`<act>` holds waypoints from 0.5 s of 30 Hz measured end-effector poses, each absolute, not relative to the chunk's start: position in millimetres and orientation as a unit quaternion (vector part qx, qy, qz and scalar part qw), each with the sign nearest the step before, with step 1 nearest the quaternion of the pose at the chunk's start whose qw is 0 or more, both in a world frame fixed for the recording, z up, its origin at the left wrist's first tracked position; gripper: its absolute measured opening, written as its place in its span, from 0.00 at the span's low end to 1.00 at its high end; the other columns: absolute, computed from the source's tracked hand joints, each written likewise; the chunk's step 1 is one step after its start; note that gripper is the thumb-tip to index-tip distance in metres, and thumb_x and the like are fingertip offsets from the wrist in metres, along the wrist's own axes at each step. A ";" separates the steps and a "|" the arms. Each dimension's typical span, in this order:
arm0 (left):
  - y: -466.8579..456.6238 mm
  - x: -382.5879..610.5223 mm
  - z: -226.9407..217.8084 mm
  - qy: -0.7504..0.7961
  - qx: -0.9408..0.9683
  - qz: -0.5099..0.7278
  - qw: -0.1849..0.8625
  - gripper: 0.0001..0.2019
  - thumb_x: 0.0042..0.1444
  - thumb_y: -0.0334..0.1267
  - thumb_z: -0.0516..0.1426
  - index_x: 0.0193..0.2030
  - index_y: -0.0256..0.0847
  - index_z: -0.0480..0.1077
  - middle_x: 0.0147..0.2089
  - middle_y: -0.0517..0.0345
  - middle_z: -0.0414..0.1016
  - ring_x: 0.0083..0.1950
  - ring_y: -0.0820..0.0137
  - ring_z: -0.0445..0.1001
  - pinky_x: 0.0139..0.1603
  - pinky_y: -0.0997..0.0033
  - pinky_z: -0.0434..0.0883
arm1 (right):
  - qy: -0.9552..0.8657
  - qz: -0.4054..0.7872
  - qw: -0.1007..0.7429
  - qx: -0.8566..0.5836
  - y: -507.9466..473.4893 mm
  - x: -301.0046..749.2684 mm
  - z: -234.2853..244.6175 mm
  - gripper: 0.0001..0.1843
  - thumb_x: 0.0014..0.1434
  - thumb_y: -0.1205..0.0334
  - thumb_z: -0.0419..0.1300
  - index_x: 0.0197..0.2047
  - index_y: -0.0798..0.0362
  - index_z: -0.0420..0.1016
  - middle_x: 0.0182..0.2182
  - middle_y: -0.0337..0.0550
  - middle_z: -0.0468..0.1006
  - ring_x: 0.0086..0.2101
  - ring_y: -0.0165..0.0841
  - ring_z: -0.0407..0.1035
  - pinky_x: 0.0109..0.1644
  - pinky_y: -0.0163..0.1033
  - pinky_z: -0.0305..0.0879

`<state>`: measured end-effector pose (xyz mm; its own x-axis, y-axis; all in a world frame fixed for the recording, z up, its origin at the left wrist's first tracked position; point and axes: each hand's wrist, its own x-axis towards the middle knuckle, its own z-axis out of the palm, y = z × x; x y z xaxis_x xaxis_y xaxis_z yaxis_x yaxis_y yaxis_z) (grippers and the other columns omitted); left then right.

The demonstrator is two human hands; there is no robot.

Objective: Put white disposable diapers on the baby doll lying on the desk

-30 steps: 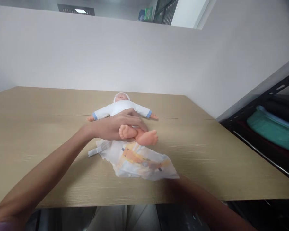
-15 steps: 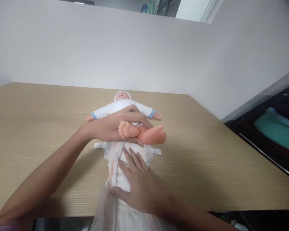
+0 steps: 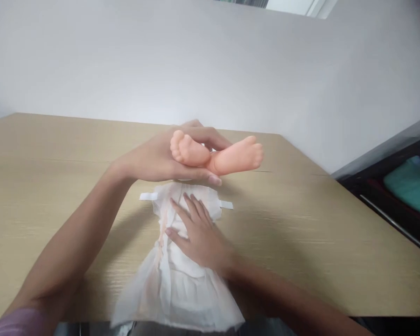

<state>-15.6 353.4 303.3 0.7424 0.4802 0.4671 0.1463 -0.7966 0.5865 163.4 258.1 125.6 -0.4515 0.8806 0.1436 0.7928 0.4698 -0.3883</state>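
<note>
My left hand is closed around the ankles of a baby doll and holds its legs raised. The doll's two bare feet stick out toward me, soles showing; my hand hides its body and head. Below them an unfolded white diaper lies on the table, its far end close to the doll. Its two tape tabs stick out left and right. My right hand rests on the diaper's inner face, palm down with fingers spread. The diaper's near end reaches over the table's front edge.
The wooden table runs back to a pale wall. Off its right side, lower down, a green cloth lies in a dark rack or cart. A window-like opening shows at the top right.
My left hand has raised the doll's feet higher and farther back, now covering its head and body. My right hand has slid forward on the diaper, whose near end has spread out.
</note>
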 end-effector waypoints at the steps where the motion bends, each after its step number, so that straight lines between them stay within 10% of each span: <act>1: 353.3 -15.6 303.0 0.177 0.895 0.311 0.268 0.23 0.64 0.49 0.70 0.61 0.39 0.79 0.60 0.55 0.80 0.65 0.54 0.77 0.66 0.56 0.75 | -0.844 0.139 0.155 -0.494 263.8 161.9 124.6 0.40 0.77 0.41 0.58 0.84 0.41 0.52 0.82 0.54 0.49 0.80 0.58 0.40 0.80 0.74 0.47; 6: 353.6 -14.0 304.2 0.173 0.900 0.305 0.259 0.22 0.64 0.50 0.70 0.59 0.40 0.79 0.59 0.54 0.81 0.67 0.50 0.77 0.67 0.53 0.76 | -0.857 0.123 0.168 -0.472 288.6 156.1 127.7 0.33 0.74 0.43 0.64 0.78 0.39 0.69 0.79 0.53 0.57 0.78 0.62 0.47 0.80 0.72 0.50; 15: 355.6 -13.4 301.5 0.178 0.898 0.313 0.253 0.17 0.65 0.50 0.68 0.59 0.51 0.80 0.59 0.62 0.81 0.69 0.51 0.76 0.67 0.51 0.77 | -0.857 0.125 0.194 -0.461 291.2 159.5 125.3 0.37 0.72 0.43 0.66 0.79 0.36 0.66 0.77 0.47 0.59 0.77 0.60 0.50 0.81 0.68 0.53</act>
